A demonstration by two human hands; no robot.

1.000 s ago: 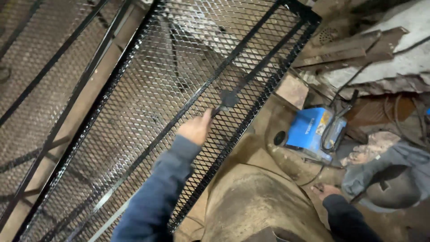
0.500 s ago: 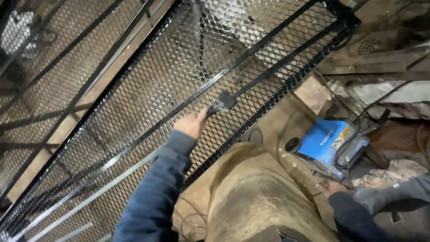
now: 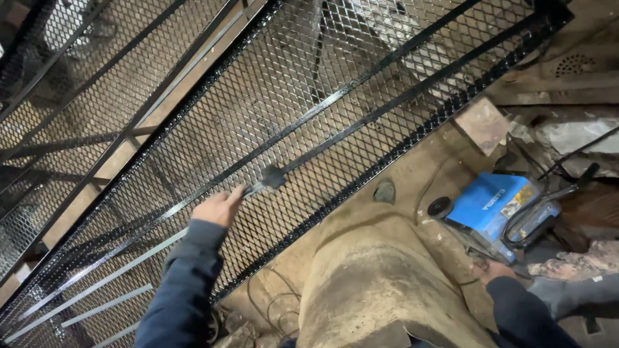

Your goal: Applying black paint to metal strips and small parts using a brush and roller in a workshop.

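My left hand [image 3: 218, 207] is closed on the handle of a paintbrush [image 3: 267, 177]. Its black bristle head rests on a flat bar of a large black expanded-mesh metal panel [image 3: 361, 84], which lies slanted across the view. The bar looks glossy black around the brush, while lower-left bars are bare grey. My right hand [image 3: 495, 269] is low at the right, partly hidden behind my sleeve. It lies on the ground by a blue box-shaped machine [image 3: 490, 203], and I cannot see its fingers.
A second mesh panel [image 3: 71, 96] lies at the left. My dusty trouser knee [image 3: 380, 277] fills the bottom middle. A wooden block [image 3: 482, 124], a small round black object [image 3: 440, 206] and loose cables [image 3: 271, 296] lie on the dirt floor.
My left hand and the brush have slid down and to the left along the flat bar. The view has shifted, and the blue machine now sits further right.
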